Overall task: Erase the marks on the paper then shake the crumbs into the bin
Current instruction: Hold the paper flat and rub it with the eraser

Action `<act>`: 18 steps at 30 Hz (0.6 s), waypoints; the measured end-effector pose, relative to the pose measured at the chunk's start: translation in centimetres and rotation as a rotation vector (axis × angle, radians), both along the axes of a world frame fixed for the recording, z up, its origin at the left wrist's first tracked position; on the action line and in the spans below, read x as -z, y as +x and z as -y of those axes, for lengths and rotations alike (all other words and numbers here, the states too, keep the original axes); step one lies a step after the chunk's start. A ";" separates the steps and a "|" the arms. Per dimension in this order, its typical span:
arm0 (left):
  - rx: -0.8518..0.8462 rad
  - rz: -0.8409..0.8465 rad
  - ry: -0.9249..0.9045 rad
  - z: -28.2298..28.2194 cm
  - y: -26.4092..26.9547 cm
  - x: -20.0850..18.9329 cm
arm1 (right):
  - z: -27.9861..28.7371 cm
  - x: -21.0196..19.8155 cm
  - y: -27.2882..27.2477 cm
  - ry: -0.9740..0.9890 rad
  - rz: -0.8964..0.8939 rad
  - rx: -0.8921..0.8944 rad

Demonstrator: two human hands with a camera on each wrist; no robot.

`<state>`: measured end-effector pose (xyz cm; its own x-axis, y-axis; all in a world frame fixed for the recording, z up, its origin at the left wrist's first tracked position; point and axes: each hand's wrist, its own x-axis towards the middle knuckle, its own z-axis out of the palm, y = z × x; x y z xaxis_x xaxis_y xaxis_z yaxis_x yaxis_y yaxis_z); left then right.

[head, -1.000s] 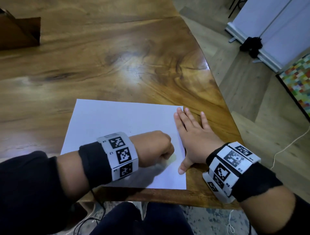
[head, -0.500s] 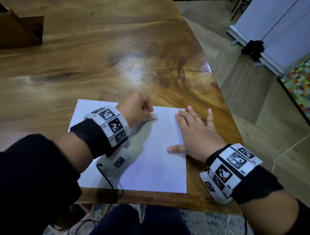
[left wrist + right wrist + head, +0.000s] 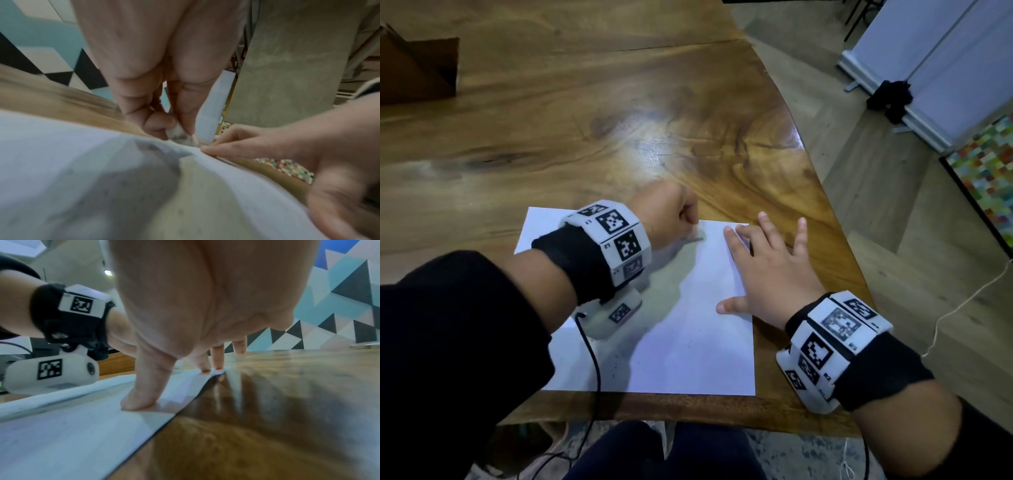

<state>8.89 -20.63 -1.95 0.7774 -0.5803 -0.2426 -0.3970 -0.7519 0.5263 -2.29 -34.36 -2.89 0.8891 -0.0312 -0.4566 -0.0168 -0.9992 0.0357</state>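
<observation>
A white sheet of paper (image 3: 688, 329) lies near the front edge of the wooden table (image 3: 585, 137). My left hand (image 3: 671, 212) is curled in a fist at the sheet's far edge and pinches a small white eraser (image 3: 176, 131) between thumb and fingers, its tip down on the paper (image 3: 82, 162). My right hand (image 3: 767, 267) lies flat with spread fingers on the sheet's right edge, thumb and fingertips pressing the paper (image 3: 61, 426) down. A faint grey mark (image 3: 693, 240) shows beside the left fist.
A brown cardboard box (image 3: 414, 72) stands at the table's far left corner. The table's right edge curves away to a wooden floor (image 3: 893, 240), where a white panel (image 3: 928, 68) and a white cable (image 3: 962, 301) lie.
My left hand with the eraser has moved from the sheet's near right part up to its far edge. My right hand stays pressed on the right edge, thumb now spread onto the paper.
</observation>
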 end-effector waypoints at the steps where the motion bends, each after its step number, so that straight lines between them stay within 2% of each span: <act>1: -0.014 0.014 -0.007 0.1 0.3 0.0 | 0.0 0.0 0.0 0.001 0.003 0.000; 5: -0.022 -0.003 -0.028 0.1 -0.6 0.8 | 0.3 0.0 0.3 0.005 0.005 -0.020; 10: -0.129 0.032 -0.043 0.9 -1.1 1.2 | 0.4 0.1 0.3 0.032 -0.019 0.000; 12: -0.091 0.012 -0.049 0.9 -1.5 1.2 | 0.4 0.2 0.4 0.030 -0.021 -0.003; 15: 0.082 -0.081 -0.032 0.6 -2.2 1.3 | 0.5 0.3 0.4 0.057 -0.025 0.017; 18: 0.060 -0.030 -0.005 0.9 -1.7 1.0 | 0.5 0.4 0.3 0.082 -0.030 0.030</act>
<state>7.21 -21.55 -2.92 0.7332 -0.6272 -0.2627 -0.4254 -0.7244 0.5425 -1.97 -34.90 -3.31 0.8745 -0.0194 -0.4847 -0.0471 -0.9979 -0.0450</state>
